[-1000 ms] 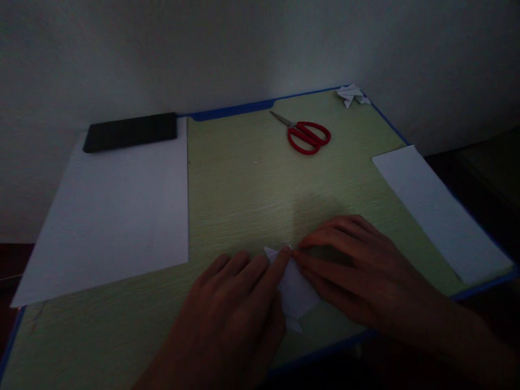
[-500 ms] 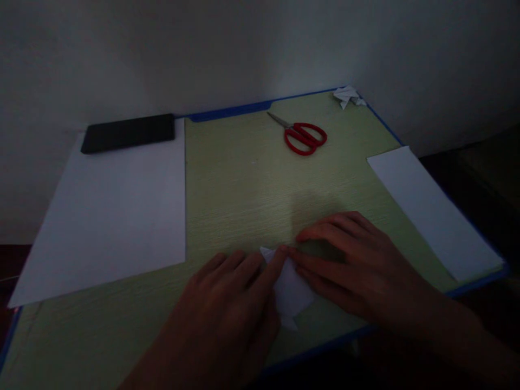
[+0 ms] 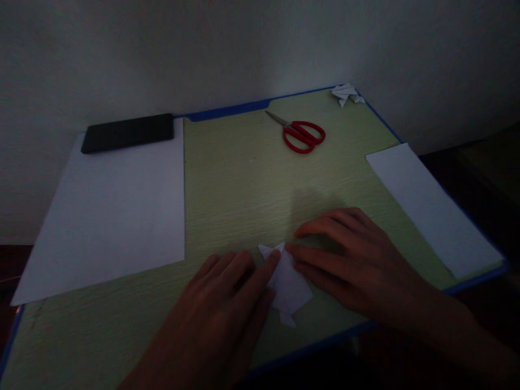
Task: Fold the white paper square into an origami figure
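A small piece of folded white paper (image 3: 289, 284) lies flat near the table's front edge, with pointed flaps at its top left and bottom. My left hand (image 3: 227, 303) holds it from the left: the index fingertip presses near the top point, the thumb lies along the left side, and the other fingers are curled. From the right, my right hand (image 3: 349, 260) steadies the paper, fingertips at its top point and right edge. One of its upper fingers arches above the table, apart from the paper. The fingers partly cover the paper's edges.
Red-handled scissors (image 3: 303, 135) lie farther back on the table (image 3: 227, 189). A folded paper figure (image 3: 346, 94) sits in the far right corner. At left, a black phone-like slab (image 3: 128, 134) rests on a large white sheet (image 3: 117, 216). A white paper strip (image 3: 430, 208) lies along the right edge.
My left index finger and thumb have drawn back slightly to the left and down, uncovering more of the folded paper. My right hand stays nearly in place.
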The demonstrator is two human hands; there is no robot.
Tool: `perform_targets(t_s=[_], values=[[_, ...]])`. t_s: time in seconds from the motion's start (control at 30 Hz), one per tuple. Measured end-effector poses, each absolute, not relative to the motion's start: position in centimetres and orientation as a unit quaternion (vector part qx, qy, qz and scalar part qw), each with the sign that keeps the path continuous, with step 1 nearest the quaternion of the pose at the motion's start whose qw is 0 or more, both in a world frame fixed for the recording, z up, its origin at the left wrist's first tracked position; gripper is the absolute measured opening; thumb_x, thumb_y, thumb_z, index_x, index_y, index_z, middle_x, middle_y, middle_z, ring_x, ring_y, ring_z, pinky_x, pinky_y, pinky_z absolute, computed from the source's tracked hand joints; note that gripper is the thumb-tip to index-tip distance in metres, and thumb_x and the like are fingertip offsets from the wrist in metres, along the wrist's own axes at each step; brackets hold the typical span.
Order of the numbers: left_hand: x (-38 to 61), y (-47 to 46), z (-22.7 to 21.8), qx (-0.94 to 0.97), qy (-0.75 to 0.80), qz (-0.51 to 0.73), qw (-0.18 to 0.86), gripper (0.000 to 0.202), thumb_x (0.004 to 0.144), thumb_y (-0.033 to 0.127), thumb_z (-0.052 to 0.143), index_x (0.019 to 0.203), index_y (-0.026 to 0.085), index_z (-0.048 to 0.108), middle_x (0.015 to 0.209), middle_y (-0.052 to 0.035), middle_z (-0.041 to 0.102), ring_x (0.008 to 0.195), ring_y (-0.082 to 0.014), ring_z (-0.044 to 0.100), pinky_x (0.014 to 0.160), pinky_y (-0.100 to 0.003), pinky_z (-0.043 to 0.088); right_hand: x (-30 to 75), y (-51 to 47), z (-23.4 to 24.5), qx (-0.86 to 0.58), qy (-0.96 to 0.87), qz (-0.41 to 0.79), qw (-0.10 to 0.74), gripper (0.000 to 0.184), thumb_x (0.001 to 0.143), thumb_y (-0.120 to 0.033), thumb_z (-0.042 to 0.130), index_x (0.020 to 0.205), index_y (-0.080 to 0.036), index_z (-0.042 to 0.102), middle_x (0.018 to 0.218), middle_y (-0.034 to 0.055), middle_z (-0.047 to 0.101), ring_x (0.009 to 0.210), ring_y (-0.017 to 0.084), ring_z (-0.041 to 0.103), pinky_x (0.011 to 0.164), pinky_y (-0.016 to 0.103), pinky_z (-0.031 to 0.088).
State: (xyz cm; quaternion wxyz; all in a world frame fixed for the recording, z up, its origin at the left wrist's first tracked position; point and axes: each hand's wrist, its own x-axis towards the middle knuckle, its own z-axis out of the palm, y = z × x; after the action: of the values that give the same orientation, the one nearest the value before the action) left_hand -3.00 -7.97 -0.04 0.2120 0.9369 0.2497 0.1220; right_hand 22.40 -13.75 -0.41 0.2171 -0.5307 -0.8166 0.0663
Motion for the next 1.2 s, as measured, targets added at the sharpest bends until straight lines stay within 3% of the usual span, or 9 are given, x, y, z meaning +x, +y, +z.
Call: perform_targets(t_s=[0.23,0.5,0.7,0.93,1.07,1.2], values=[[-3.3,-8.9,-0.6,0.911,0.306,0.148,0.232,0.026,0.104,0.02,0.055,0.13,0.022,0.058,0.105,-0.0044,0.066,0.094,-0.021,0.063,0.086,-0.037,0.053,22.3,-13.8,-0.6,-0.462,-0.861,0.069,0.202,0.045,0.101,-0.006,0.053,0.142,-0.021,0.063,0.134,0.0095,0.07,0.122,0.027,0.059,0.108,0.053,0.041],[-3.1,-9.8,-0.9,0.893,0.339,0.188,0.227,0.021,0.103,0.018,0.056,0.122,0.024,0.062,0.101,-0.0035,0.067,0.09,-0.0203,0.063,0.081,-0.035,0.054,22.2,-13.9,-1.0,-0.463,-0.861,0.068,0.199,0.04,0.102,-0.007,0.051,0.136,-0.021,0.067,0.136,0.0084,0.071,0.123,0.028,0.058,0.109,0.054,0.04],[-3.6,-11.0,-1.3,0.869,0.373,0.22,0.239,0.018,0.101,0.016,0.062,0.117,0.021,0.066,0.111,-0.0054,0.062,0.095,-0.0177,0.065,0.085,-0.031,0.058,21.8,-13.9,-0.5,-0.47,-0.859,0.065,0.19,0.039,0.103,-0.007,0.048,0.133,-0.019,0.068,0.133,0.0108,0.071,0.122,0.029,0.057,0.109,0.055,0.041],[-4.0,-11.9,-1.5,0.871,0.355,0.244,0.237,0.034,0.1,0.006,0.058,0.129,0.02,0.066,0.115,-0.0074,0.066,0.094,-0.0182,0.063,0.085,-0.032,0.061,21.4,-13.6,0.0,-0.45,-0.867,0.074,0.201,0.032,0.107,-0.01,0.045,0.128,-0.014,0.069,0.126,0.0077,0.074,0.119,0.025,0.058,0.111,0.049,0.039],[-4.7,-11.6,-1.1,0.911,0.292,0.2,0.212,0.043,0.1,0.0,0.049,0.136,0.017,0.065,0.121,-0.0108,0.069,0.098,-0.0206,0.062,0.085,-0.032,0.061,21.4,-13.6,0.0,-0.451,-0.868,0.076,0.194,0.031,0.108,-0.014,0.045,0.129,-0.013,0.068,0.127,0.0078,0.074,0.12,0.026,0.057,0.111,0.05,0.039],[-5.1,-11.6,-0.6,0.931,0.281,0.164,0.164,0.051,0.098,0.003,0.051,0.145,0.02,0.059,0.124,-0.0116,0.071,0.099,-0.0241,0.062,0.084,-0.036,0.062,21.5,-13.7,-0.1,-0.452,-0.869,0.068,0.19,0.032,0.107,-0.011,0.045,0.129,-0.013,0.068,0.127,0.0087,0.073,0.12,0.027,0.057,0.109,0.051,0.039]])
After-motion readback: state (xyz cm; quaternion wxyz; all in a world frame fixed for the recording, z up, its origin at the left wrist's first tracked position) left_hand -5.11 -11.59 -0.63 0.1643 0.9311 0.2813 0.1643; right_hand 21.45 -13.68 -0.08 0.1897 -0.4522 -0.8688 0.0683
